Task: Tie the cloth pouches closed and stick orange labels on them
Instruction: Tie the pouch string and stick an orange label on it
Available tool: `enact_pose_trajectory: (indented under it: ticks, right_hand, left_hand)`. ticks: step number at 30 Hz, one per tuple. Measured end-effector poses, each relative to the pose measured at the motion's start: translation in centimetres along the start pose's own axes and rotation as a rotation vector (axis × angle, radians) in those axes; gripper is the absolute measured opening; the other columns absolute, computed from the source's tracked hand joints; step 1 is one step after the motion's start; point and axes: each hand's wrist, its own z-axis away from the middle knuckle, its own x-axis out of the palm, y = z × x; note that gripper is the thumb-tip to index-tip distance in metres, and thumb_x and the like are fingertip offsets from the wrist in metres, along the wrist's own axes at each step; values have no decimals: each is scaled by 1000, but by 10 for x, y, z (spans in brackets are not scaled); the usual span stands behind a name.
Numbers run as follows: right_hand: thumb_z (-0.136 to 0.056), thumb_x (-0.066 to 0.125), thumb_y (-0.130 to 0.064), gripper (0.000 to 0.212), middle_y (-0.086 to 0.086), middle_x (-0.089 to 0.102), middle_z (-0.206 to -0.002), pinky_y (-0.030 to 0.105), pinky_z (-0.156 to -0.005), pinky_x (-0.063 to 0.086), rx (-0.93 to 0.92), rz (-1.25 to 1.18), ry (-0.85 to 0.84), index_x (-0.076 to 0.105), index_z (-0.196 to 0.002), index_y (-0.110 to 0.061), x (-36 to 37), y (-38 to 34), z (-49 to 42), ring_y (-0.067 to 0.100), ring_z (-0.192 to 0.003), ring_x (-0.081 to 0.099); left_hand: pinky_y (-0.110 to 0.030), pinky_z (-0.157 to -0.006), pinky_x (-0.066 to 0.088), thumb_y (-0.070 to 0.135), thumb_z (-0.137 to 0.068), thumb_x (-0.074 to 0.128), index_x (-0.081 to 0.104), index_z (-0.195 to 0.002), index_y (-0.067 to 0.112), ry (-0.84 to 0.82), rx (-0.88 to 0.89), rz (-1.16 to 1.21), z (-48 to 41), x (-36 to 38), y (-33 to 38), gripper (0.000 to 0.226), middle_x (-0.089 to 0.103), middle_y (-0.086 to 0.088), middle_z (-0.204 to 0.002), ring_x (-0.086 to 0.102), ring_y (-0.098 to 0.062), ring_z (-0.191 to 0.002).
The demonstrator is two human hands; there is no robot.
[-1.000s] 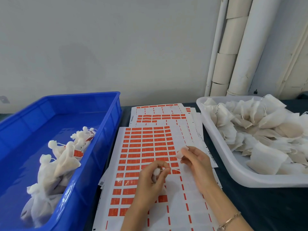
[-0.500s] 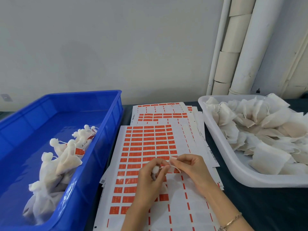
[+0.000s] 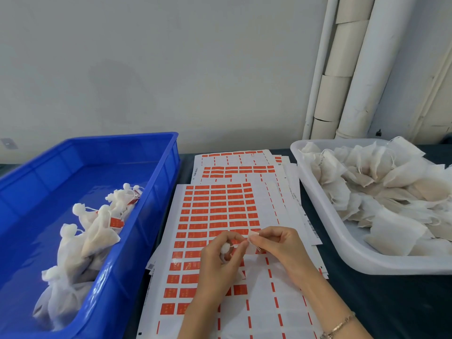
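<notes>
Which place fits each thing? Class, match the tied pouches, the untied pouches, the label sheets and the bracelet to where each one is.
Things
1. tied pouches
2. untied pouches
3. label sheets
4. bracelet

Places
A. heaped in the white tray
B. on the right wrist
C. in the blue bin
D. spread flat on the dark table, between the two containers

Pairs: 1-C, 2-A, 3-D, 4-B
</notes>
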Motion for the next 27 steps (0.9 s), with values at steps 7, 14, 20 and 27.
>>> enact_pose_trajectory:
  ticks: [7, 14, 20, 27]
  right_hand:
    - [-73, 77, -36, 10, -14, 74, -88, 15, -68, 55, -5, 12, -56, 77, -82, -32, 0, -1, 2, 5, -87, 69]
    - [-95, 41, -53, 44, 1, 72, -107, 28, -82, 55, 54, -238, -168, 66, -116, -24, -4, -6, -1, 22, -99, 68]
    - [-69, 75, -41, 25, -19, 72, -87, 13, -68, 53, -148, 63, -48, 70, -91, -30, 4, -3, 3, 5, -85, 69]
    - [-77, 77, -24, 15, -21, 73, -87, 14, -73, 54, -139, 112, -50, 72, -87, -34, 2, 4, 2, 3, -87, 69]
  left_hand:
    - [-5, -64, 47, 24, -83, 71, 66, -79, 34, 10, -81, -8, 1, 1, 1, 12, 67, 18, -75, 61, 4, -84]
    - [-3, -67, 47, 24, -83, 71, 67, -78, 30, 67, -138, 44, 2, 0, 2, 9, 67, 22, -75, 61, 7, -85]
    - [-9, -67, 51, 25, -83, 71, 69, -80, 29, 117, -141, 48, 1, -2, -2, 6, 69, 21, -77, 64, 1, -83]
    - [-4, -64, 48, 23, -82, 72, 68, -78, 31, 152, -152, 60, 0, -1, -3, 10, 67, 23, -75, 62, 5, -84]
